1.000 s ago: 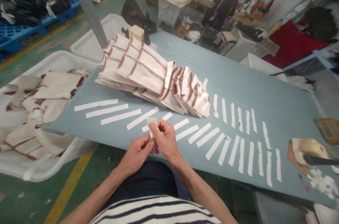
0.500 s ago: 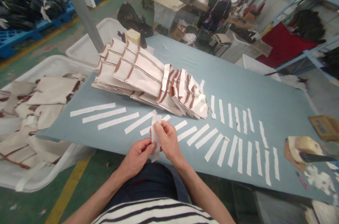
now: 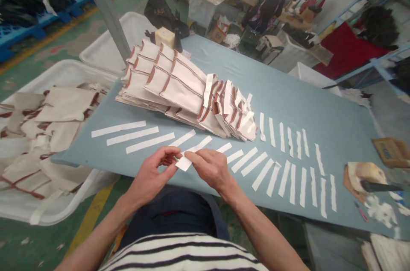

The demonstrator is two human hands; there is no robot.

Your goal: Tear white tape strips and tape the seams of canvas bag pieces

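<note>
A short white strip [image 3: 183,163], perhaps tape or paper, is between my two hands over the table's near edge. My right hand [image 3: 211,167] is closed on it, thumb on top. My left hand [image 3: 155,172] pinches the strip's left edge with thumb and index finger; the other fingers curl behind. Just beyond my hands, a row of white strips [image 3: 150,142] lies slanted on the blue-green table [image 3: 218,59]. More strips [image 3: 291,183] continue to the right. Behind them is a fanned stack of cream fabric pieces [image 3: 184,76] with brown edging, some with white strips on them.
At left stands a white bin [image 3: 73,189] full of similar cream pieces [image 3: 65,102]. A grey post [image 3: 105,10] rises by the table's far left corner. On the right end lie a tape dispenser [image 3: 368,177] and white scraps [image 3: 381,211]. A person [image 3: 265,10] sits beyond the table.
The strip in my hands has turned from upright to tilted and shows less of its length. My right hand has rolled over it, knuckles up. The view has shifted slightly.
</note>
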